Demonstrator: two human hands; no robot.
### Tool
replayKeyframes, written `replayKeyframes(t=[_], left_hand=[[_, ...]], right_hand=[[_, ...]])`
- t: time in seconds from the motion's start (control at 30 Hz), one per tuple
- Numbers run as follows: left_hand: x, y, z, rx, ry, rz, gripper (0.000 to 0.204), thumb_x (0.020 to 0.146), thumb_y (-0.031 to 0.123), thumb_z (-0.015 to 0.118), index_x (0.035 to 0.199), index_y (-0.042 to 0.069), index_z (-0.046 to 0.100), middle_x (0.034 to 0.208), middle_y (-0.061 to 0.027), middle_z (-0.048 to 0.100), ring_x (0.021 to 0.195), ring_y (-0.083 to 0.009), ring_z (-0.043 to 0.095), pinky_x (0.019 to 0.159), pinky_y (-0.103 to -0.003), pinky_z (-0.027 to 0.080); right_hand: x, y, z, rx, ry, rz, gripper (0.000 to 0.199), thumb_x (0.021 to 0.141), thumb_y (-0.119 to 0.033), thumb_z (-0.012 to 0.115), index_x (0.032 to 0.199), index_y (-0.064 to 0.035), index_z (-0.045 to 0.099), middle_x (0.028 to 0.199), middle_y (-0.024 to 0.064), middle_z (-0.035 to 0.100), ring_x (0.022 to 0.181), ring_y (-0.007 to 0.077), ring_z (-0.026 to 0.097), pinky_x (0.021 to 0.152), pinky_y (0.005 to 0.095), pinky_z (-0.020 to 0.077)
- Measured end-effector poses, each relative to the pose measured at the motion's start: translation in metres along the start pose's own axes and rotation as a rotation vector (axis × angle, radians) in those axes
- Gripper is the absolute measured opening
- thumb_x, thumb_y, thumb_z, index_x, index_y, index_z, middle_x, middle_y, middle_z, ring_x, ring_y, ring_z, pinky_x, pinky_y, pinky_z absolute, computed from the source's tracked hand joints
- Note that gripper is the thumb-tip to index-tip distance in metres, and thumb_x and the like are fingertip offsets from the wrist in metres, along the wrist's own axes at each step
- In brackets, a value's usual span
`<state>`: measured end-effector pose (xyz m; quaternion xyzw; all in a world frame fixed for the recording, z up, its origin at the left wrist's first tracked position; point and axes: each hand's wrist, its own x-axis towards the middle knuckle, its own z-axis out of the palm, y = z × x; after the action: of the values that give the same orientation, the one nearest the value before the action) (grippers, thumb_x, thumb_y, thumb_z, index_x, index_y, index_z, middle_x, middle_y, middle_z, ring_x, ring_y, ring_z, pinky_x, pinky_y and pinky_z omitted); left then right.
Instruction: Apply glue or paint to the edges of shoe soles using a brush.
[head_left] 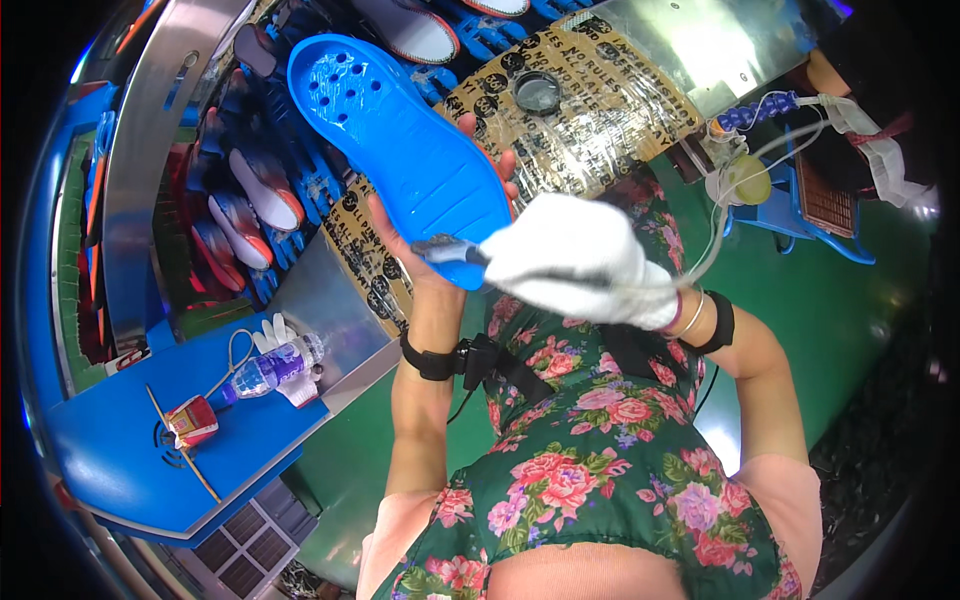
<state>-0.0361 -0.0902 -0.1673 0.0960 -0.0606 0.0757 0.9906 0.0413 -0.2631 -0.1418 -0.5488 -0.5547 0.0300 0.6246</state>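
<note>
My bare left hand point(405, 248) is closed around a bright blue shoe sole point(415, 145) from below. Its thumb lies along the left edge and fingertips show at the right edge. The sole is tilted away from me, with several round holes and a wet-looking shine at its far end. In a white knitted glove, my right hand point(575, 260) grips a small brush point(448, 248). The dark bristles touch or hover just over the near end of the sole; I cannot tell which. Some blur covers the glove, and most of the brush's handle is hidden inside it.
Beyond my hands is a work surface covered in printed brown tape point(590, 110), with a round dark cup point(537, 92) set in it. Shoe uppers point(265, 190) hang on a rack at left. A plastic bottle point(265, 370) lies on a blue table point(110, 440). Tubing point(715, 225) hangs at right.
</note>
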Motion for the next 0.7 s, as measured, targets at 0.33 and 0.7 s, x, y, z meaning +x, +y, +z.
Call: replayKeyframes(t=[0.33,0.7], left_hand=[[0.008,0.015,-0.013,0.105,-0.028,-0.019,0.107,0.084,0.07,0.06,0.161,0.009,0.019,0.157,-0.0236,0.034,0.121,-0.0505,0.054,0.097,-0.062,0.052],[0.0,0.024,0.008,0.379,0.11,-0.182,0.113,0.078,0.07,0.071,0.155,-0.002,0.028,0.142,-0.0231,0.047,0.105,-0.038,0.055,0.084,-0.047,0.054]], right_hand=[[0.0,0.0,-0.01,0.04,0.011,0.059,0.02,0.08,-0.006,0.08,0.099,-0.0108,0.078,0.099,0.008,0.076,0.087,0.0232,0.072,0.074,0.0343,0.0588],[-0.002,-0.007,-0.013,0.193,0.042,0.235,0.017,0.08,-0.004,0.082,0.097,-0.0073,0.078,0.097,0.009,0.077,0.088,0.0209,0.074,0.084,0.0346,0.0593]])
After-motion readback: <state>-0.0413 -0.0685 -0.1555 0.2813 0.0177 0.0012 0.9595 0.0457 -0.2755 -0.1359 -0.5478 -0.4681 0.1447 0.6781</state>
